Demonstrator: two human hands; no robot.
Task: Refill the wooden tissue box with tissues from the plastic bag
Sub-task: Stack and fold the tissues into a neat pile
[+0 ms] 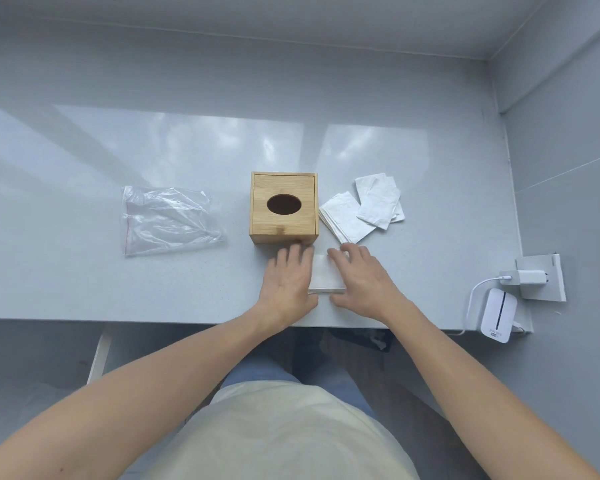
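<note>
The pale tabletop [84, 278] carries a plastic bag [168, 220], wooden box [284, 209], loose tissues [360, 209], and a tissue stack [326, 277] between the hands.

I see a bench [153, 289] of pale grey, smooth and glossy enough to mirror the light. The tissue box [284, 209] is light wood with a fine straight grain and a satin finish. The plastic bag [168, 220] is clear, thin, crinkled film. The tissues [360, 209] look like soft, matt white paper, faintly textured. The charger [528, 277] is smooth white plastic.
</note>
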